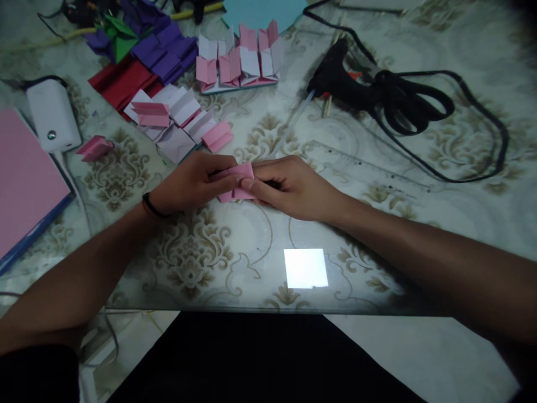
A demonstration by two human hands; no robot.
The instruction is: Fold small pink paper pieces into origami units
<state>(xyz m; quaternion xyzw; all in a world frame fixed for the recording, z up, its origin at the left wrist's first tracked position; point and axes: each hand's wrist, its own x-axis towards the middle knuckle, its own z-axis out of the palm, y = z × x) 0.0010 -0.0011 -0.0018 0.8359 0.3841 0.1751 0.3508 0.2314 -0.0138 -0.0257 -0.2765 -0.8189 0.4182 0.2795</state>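
A small folded piece of pink paper (240,174) is pinched between my two hands, just over the table. My left hand (197,182) grips its left side, the thumb lying across the top. From the right, my right hand (291,187) holds the other side, its thumb tip close to the left thumb. The fingers beneath the paper are mostly hidden. Beyond my left hand lies a pile of white and pink folded paper pieces (178,115). One loose pink folded piece (95,148) rests farther left.
A black glue gun (342,78) with a coiled cord lies at the back right, near a clear ruler (369,165). Purple (168,50) and red folded paper (126,81) sit at the back left. A white power bank (54,115) and pink sheets (29,179) are at left.
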